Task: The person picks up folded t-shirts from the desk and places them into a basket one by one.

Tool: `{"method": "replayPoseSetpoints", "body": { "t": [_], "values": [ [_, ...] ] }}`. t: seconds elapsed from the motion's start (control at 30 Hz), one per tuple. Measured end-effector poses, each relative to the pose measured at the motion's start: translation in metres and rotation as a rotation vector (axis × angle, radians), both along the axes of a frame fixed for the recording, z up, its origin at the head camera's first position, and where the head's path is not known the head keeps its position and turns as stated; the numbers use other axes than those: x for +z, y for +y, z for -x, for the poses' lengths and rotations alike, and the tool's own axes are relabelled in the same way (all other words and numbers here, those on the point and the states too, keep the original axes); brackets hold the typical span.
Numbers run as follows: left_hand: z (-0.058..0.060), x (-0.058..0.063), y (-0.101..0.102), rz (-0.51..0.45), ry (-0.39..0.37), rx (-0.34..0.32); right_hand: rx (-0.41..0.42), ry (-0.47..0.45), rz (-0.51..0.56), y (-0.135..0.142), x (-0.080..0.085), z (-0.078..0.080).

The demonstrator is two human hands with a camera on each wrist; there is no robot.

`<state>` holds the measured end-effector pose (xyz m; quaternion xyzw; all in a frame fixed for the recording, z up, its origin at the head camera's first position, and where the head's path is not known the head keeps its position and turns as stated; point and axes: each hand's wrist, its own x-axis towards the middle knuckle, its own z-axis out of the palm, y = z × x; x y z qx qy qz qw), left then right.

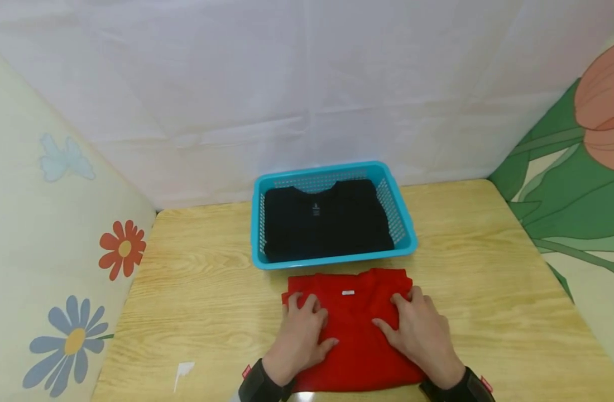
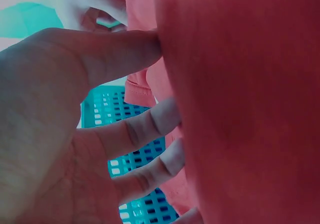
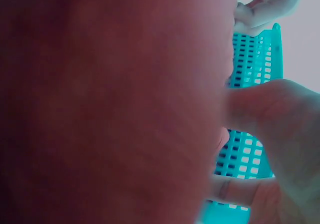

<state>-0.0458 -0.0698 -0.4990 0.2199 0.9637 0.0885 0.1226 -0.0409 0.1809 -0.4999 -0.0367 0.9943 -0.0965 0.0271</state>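
Observation:
A folded red shirt (image 1: 354,346) lies on the table, with a small white label near its neckline. My left hand (image 1: 302,335) rests its spread, slightly bent fingertips on the shirt's left part. On the right part, the fingertips of my right hand (image 1: 420,329) touch the cloth, thumb apart from the fingers. Both wrist views show the red cloth up close, with the left hand (image 2: 55,108) and the right hand (image 3: 285,129) against it. Just beyond the shirt stands a blue plastic basket (image 1: 337,260) holding a folded black shirt (image 1: 332,229).
The wooden table (image 1: 201,279) extends to both sides of the shirt. A white cloth (image 1: 297,84) hangs behind it. Walls painted with flowers stand at left and right. A small white mark (image 1: 184,368) shows on the table at front left.

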Motion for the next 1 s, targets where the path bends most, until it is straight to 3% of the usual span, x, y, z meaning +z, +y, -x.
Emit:
{"method": "replayPoseSetpoints", "body": {
  "t": [0.17, 0.37, 0.6, 0.77, 1.0],
  "values": [
    [-0.006, -0.004, -0.007, -0.01, 0.01, 0.031, 0.004, -0.022, 0.021, -0.01, -0.002, -0.004],
    [-0.006, -0.004, -0.013, 0.032, 0.073, 0.036, 0.018, -0.028, 0.069, -0.018, -0.004, -0.002],
    [0.001, -0.001, -0.024, -0.039, 0.082, 0.11, -0.036, -0.039, 0.368, -0.005, -0.002, 0.014],
    [-0.002, -0.002, -0.03, -0.135, 0.056, 0.273, -0.1, -0.128, 0.574, 0.011, -0.002, 0.02],
    [-0.023, -0.004, -0.032, -0.299, -0.025, 0.671, -0.209, -0.428, 0.802, 0.014, -0.005, 0.015]
  ]
}}
